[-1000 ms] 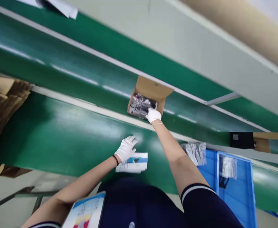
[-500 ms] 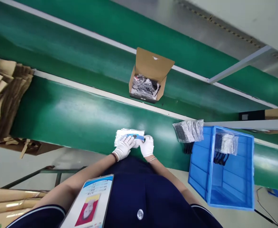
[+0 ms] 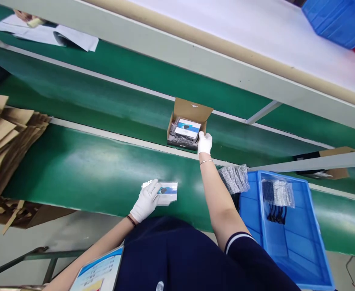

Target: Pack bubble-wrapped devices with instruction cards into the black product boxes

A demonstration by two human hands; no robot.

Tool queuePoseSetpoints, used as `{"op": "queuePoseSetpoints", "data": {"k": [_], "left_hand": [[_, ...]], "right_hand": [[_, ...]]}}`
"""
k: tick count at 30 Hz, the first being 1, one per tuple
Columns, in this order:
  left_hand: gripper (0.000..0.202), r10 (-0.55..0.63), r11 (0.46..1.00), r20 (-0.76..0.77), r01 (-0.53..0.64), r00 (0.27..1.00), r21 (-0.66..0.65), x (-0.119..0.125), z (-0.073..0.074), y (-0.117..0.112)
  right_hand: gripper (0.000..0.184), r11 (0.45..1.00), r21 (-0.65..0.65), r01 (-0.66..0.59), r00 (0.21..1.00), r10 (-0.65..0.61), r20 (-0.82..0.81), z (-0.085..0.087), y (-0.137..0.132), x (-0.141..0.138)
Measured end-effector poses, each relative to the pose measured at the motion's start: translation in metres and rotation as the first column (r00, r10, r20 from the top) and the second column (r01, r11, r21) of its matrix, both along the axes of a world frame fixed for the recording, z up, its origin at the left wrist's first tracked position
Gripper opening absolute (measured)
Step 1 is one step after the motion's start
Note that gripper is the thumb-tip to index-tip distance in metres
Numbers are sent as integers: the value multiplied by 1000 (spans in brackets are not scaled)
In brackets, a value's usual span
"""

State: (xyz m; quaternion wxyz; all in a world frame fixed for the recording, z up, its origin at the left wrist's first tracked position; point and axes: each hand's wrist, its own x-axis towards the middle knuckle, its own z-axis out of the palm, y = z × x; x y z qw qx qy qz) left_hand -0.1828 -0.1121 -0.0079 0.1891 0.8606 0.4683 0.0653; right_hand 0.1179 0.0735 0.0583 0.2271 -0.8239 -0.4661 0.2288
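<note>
In a white glove, my left hand [image 3: 146, 202] lies with its fingers stretched out over the left end of a small stack of printed booklets [image 3: 169, 195] in clear sleeves, on the green bench. My right hand [image 3: 204, 143], gloved too, is extended to the front right corner of an open cardboard box [image 3: 193, 108]. Its fingers are closed at the lower right corner of a white and blue booklet [image 3: 187, 127]. That booklet lies on plastic-wrapped parts [image 3: 181, 138] inside the box. The fingertips are partly hidden.
Right of my arm, bubble-wrapped parts [image 3: 234, 180] with black cables lie beside a blue crate [image 3: 298, 238] holding similar parts. Folded cardboard [image 3: 10, 133] is stacked at the left. A grey post [image 3: 313, 163] and overhead shelf [image 3: 225, 60] border the bench. Another person's hand [image 3: 24, 16] is near papers, top left.
My right hand has moved from the booklet stack forward to the box, and a booklet now lies on the wrapped parts inside. My left hand stays at the stack. The view has shifted.
</note>
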Motion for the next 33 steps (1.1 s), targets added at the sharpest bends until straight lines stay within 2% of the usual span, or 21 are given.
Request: {"op": "queuePoseSetpoints", "data": {"k": [1, 3, 6, 10, 12, 14, 17, 18, 22, 25, 28, 30, 32, 33], "left_hand": [[43, 11, 1000, -3, -11, 1000, -8, -1, 0, 1], [44, 22, 999, 7, -22, 1000, -31, -3, 0, 1], [43, 10, 994, 43, -6, 999, -108, -8, -1, 2], [45, -67, 963, 76, 84, 995, -256, -8, 3, 5], [47, -124, 948, 85, 143, 989, -283, -3, 8, 7], [47, -167, 942, 90, 186, 982, -279, 5, 13, 7], [45, -202, 944, 81, 216, 976, -250, 18, 20, 6], [44, -212, 944, 76, 224, 974, -242, 23, 22, 5], [42, -225, 940, 75, 236, 972, -248, 38, 32, -1], [43, -197, 940, 89, 214, 976, -267, 46, 37, -7], [41, -172, 935, 153, 210, 973, -285, 54, 36, -14], [40, -121, 923, 220, 191, 968, -335, 62, 34, -19], [47, 22, 886, 278, 110, 960, -451, 73, 35, -25], [53, 111, 846, 292, 64, 950, -529, 81, 37, -27]], "right_hand": [[57, 999, -4, 41, 999, -41, 10, -2, -3, -1], [55, 993, -29, 118, 993, -117, 27, -13, -29, -3], [46, 971, -98, 217, 973, -207, 98, -32, -97, 4], [43, 902, -159, 402, 893, -346, 288, -41, -187, 49], [45, 874, -184, 450, 860, -369, 352, -42, -219, 74], [41, 867, -218, 448, 859, -350, 373, -46, -239, 92], [27, 887, -261, 380, 895, -282, 346, -57, -252, 98], [28, 892, -267, 364, 904, -269, 334, -61, -253, 96], [49, 889, -250, 385, 900, -300, 316, -69, -252, 90], [39, 897, -250, 364, 917, -298, 264, -69, -251, 90], [32, 903, -284, 323, 946, -294, 140, -68, -254, 94], [37, 898, -292, 328, 944, -326, 56, -67, -256, 99], [41, 899, -274, 340, 932, -361, -28, -62, -258, 103], [42, 906, -256, 337, 927, -367, -78, -59, -258, 102]]}}
